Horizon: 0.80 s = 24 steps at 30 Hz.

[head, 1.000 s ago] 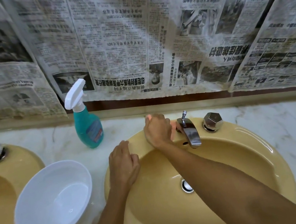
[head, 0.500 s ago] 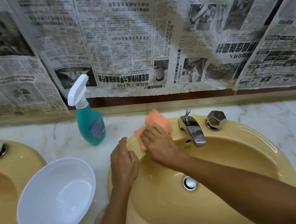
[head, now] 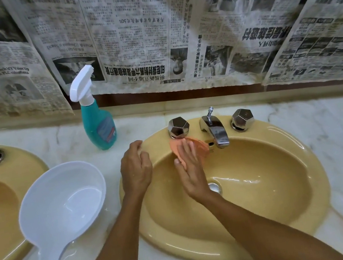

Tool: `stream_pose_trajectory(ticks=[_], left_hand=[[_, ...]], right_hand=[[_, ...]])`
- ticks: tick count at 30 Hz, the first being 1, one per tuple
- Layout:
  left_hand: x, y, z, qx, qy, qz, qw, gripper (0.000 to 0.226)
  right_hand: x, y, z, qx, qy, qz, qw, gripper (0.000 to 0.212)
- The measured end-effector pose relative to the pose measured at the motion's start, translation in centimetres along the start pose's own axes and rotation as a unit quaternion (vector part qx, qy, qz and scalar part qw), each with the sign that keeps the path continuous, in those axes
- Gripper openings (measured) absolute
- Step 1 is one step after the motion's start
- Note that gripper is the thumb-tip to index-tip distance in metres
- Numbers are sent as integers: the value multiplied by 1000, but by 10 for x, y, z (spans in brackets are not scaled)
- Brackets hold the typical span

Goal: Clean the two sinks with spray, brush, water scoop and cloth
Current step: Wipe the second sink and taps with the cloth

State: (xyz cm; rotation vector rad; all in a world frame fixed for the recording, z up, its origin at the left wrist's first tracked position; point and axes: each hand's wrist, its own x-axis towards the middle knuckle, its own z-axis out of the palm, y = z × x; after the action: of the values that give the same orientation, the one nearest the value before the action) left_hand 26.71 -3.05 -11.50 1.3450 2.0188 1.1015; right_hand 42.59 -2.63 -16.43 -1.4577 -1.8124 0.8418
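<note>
Cloth first — the soft orange rag [head: 196, 148] lies limp under my right hand [head: 191, 171], whose flat fingers press it onto the yellow ceramic sink [head: 291, 212] just below the left chrome knob [head: 178, 127]. I judge it light; bunching it gives grip. My left hand [head: 136, 171] rests relaxed on the rim. The white plastic water scoop [head: 63, 205] looks empty — the teal spray bottle [head: 98, 128] holds liquid.

Single head-worn wide-angle view, looking forward and down, close over the right sink [head: 303, 216], surface [head: 334, 126] spreading left and right, newspaper-covered wall [head: 139, 33] at the far side
</note>
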Motion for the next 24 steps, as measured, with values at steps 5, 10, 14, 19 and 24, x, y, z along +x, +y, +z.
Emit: stream_pose_trajectory(ticks=[5, 10, 14, 19, 24], left_hand=[[-3, -1, 0, 34, -9, 23, 999, 51], [-8, -16, 7, 138, -52, 83, 985, 45], [-27, -22, 10, 283, -86, 135, 946, 50], [-66, -15, 9, 327, -104, 99, 934, 64], [-116, -8, 4, 305, -126, 47, 943, 59]], right_hand=[[-59, -44, 14, 144, -277, 195, 930, 38], [-91, -21, -97, -59, -568, 132, 810, 46], [-85, 68, -196, -322, -476, 183, 798, 31], [-91, 57, -134, -295, -461, 162, 821, 55], [-117, -47, -97, 10, -449, 184, 875, 64]])
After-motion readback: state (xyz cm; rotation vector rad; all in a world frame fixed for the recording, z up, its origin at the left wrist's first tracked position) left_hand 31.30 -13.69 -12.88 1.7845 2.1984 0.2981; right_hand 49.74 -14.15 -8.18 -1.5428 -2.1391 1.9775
